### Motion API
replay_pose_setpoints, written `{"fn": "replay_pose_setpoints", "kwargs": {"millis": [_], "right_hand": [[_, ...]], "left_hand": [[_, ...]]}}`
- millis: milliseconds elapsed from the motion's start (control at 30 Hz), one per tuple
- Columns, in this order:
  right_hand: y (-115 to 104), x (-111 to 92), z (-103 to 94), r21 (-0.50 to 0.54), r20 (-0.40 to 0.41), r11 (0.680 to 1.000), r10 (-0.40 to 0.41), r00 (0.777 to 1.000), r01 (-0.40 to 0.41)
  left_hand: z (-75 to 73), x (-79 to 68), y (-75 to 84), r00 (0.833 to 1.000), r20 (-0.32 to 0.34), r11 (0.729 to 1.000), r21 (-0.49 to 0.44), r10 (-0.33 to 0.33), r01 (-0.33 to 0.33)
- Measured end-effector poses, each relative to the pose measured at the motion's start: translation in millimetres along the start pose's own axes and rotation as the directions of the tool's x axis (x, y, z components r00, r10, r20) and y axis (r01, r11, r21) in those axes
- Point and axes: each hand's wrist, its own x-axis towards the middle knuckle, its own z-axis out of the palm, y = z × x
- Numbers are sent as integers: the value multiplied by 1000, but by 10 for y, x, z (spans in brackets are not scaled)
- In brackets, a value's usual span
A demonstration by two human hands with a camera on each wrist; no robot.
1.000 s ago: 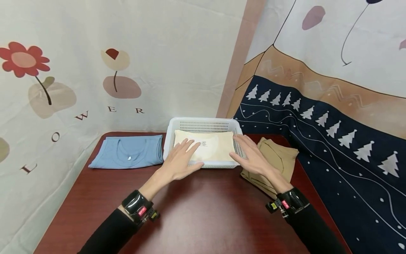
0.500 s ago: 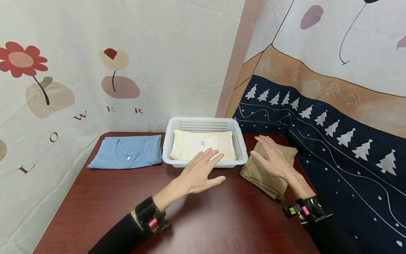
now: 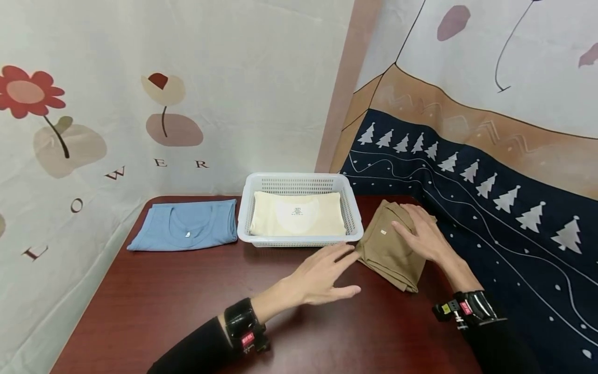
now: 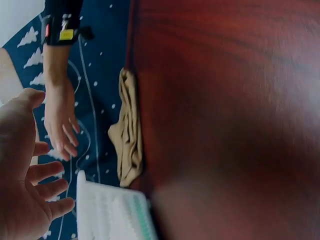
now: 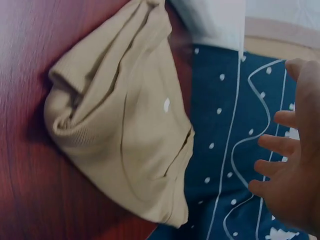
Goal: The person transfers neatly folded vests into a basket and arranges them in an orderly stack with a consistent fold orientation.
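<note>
A folded tan knit garment point(image 3: 390, 249) with a small white tag lies at the right of the table. My right hand point(image 3: 422, 234) hovers over its right side with fingers spread, holding nothing. In the right wrist view the fingers point(image 5: 280, 145) are apart from the folded cloth point(image 5: 145, 110). My left hand point(image 3: 322, 275), also holding nothing, hangs above the table just left of the tan garment and in front of the white basket point(image 3: 299, 240). Inside that basket lies a folded cream garment point(image 3: 299, 213) with a small dark print.
A folded light blue shirt point(image 3: 187, 223) lies at the left of the dark red table point(image 3: 196, 296). A printed curtain point(image 3: 261, 93) hangs behind the table, and dark blue cloth with white trees point(image 3: 490, 223) runs along its right side.
Both hands have left the basket and moved right. The right hand has reached the tan garment's far side, and the left hand has come toward its near left. The cream garment stays in the basket.
</note>
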Motion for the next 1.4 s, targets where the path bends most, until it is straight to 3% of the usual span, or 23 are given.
{"fn": "replay_pose_setpoints", "kwargs": {"millis": [200, 433, 767, 1067, 1233, 1400], "right_hand": [[159, 22, 6, -13, 29, 999, 36, 999, -36], [384, 135, 66, -45, 54, 997, 59, 997, -56], [606, 332, 141, -82, 159, 987, 152, 975, -141], [780, 479, 223, -137, 207, 970, 225, 952, -200], [861, 516, 297, -165, 212, 958, 265, 941, -233], [915, 564, 340, -257, 219, 942, 276, 936, -218]], "left_hand": [[201, 111, 115, 998, 61, 993, -118, -18, 25], [384, 273, 129, 993, 81, 949, -296, -84, 104], [592, 493, 200, 974, 92, 896, -383, -205, 225], [689, 649, 246, 922, 126, 778, -502, -365, 377], [731, 689, 246, 899, 121, 728, -546, -421, 414], [766, 747, 231, 888, 87, 676, -617, -451, 403]]}}
